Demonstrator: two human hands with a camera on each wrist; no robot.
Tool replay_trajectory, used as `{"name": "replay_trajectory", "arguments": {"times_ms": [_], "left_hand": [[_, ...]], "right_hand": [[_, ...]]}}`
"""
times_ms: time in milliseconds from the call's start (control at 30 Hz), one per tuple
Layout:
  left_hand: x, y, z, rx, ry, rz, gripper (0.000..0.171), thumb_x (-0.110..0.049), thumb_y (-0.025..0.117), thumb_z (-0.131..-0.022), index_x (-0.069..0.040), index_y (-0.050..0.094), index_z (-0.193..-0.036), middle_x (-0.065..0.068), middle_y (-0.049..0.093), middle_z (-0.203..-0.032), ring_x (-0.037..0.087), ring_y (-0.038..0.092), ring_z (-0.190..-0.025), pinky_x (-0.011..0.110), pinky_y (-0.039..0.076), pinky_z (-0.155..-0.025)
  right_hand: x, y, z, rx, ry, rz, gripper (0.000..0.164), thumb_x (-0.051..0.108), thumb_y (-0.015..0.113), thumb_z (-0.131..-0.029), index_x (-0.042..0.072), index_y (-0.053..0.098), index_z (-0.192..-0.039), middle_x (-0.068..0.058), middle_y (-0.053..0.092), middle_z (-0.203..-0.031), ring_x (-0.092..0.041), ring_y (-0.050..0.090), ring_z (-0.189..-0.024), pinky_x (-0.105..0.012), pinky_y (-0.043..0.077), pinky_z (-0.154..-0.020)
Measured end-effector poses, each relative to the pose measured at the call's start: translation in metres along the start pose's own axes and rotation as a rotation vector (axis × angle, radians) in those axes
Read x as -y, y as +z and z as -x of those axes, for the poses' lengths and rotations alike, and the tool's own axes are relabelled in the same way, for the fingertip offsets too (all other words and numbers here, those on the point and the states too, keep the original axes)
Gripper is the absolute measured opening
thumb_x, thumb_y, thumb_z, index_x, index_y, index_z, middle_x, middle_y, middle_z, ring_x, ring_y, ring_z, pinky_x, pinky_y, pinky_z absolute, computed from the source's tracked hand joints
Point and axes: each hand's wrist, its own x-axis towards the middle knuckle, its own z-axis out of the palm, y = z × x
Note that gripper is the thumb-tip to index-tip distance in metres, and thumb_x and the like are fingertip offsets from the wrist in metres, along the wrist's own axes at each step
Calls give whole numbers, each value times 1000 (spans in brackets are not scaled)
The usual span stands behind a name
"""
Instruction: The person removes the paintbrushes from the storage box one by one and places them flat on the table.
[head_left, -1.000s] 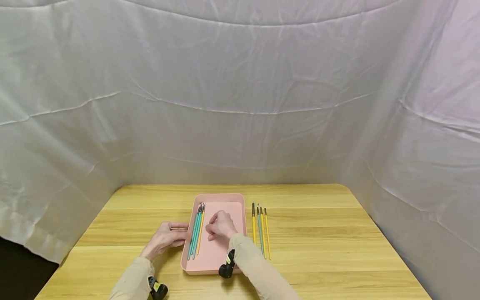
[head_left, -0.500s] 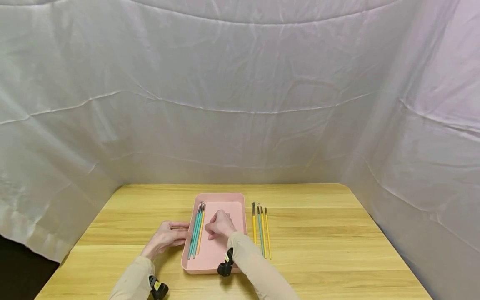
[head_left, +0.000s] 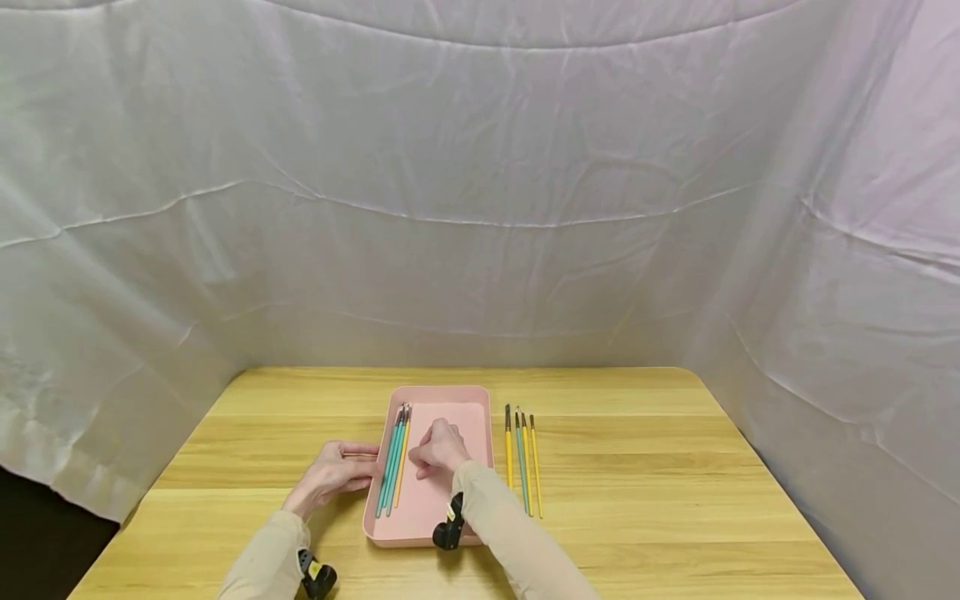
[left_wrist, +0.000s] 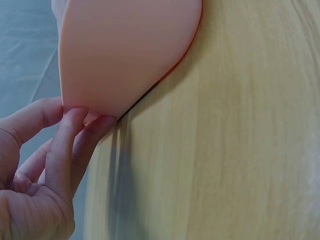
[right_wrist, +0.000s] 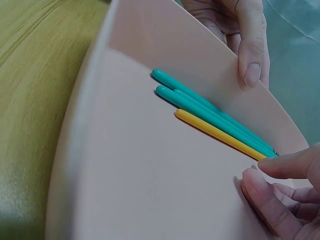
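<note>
In the head view a pink tray (head_left: 431,522) lies on the table, several paintbrushes along its left side: teal paintbrushes (head_left: 391,467) and one yellow paintbrush (head_left: 402,462). My left hand (head_left: 333,475) holds the tray's left wall. In the left wrist view the fingers (left_wrist: 67,145) press its outside; in the right wrist view the thumb of that hand (right_wrist: 252,60) lies over the rim. My right hand (head_left: 442,450) is inside the tray, right of the yellow paintbrush. Its forefinger (right_wrist: 287,166) reaches the yellow handle (right_wrist: 220,134), thumb and forefinger apart.
Right of the tray, several more paintbrushes lie side by side on the wooden table (head_left: 652,483): yellow ones (head_left: 537,475) and a teal one (head_left: 522,467). A grey cloth (head_left: 480,275) hangs around the table's back and sides.
Both hands stay almost where they were; the right wrist shifts very slightly left. The tray and paintbrushes keep their places.
</note>
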Motion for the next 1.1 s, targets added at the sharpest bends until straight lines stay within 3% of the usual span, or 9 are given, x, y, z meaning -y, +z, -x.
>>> {"name": "replay_trajectory", "arguments": {"times_ms": [267, 567, 767, 1000, 1100], "left_hand": [[-1, 2, -1, 10, 5, -12, 51, 0, 70, -89, 21, 52, -131, 19, 77, -104, 8, 71, -81, 21, 62, -70], [-1, 2, 0, 15, 15, -12, 51, 0, 71, -89, 21, 52, -131, 19, 77, -103, 8, 71, -79, 20, 62, -69], [-1, 1, 0, 5, 16, -15, 50, 0, 71, -88, 21, 53, -130, 21, 77, -105, 8, 71, -80, 20, 62, -69], [0, -1, 0, 10, 17, -11, 50, 0, 71, -88, 21, 53, -130, 23, 76, -106, 9, 72, -80, 20, 62, -68], [0, -1, 0, 9, 15, -12, 51, 0, 71, -88, 20, 53, -131, 23, 76, -106, 9, 72, -80, 20, 62, -68]], "right_hand": [[1, -2, -1, 3, 15, 17, 20, 10, 73, -86, 6, 66, -67, -7, 68, -52, -14, 65, -41, -36, 52, -108], [5, 7, -2, -46, 34, 95, 31, 24, 81, -83, 9, 66, -60, -4, 61, -44, -13, 61, -38, -37, 54, -102], [9, 10, -1, -81, -10, 173, 33, 22, 82, -80, 10, 64, -56, -2, 58, -40, -19, 62, -48, -42, 50, -99], [12, 10, -2, -78, -36, 186, 30, 14, 80, -81, 8, 67, -55, -6, 65, -47, -14, 61, -40, -44, 48, -107], [11, 10, -3, -86, -43, 190, 27, 13, 81, -79, 8, 65, -57, -7, 65, -48, -15, 65, -45, -43, 49, -106]]}}
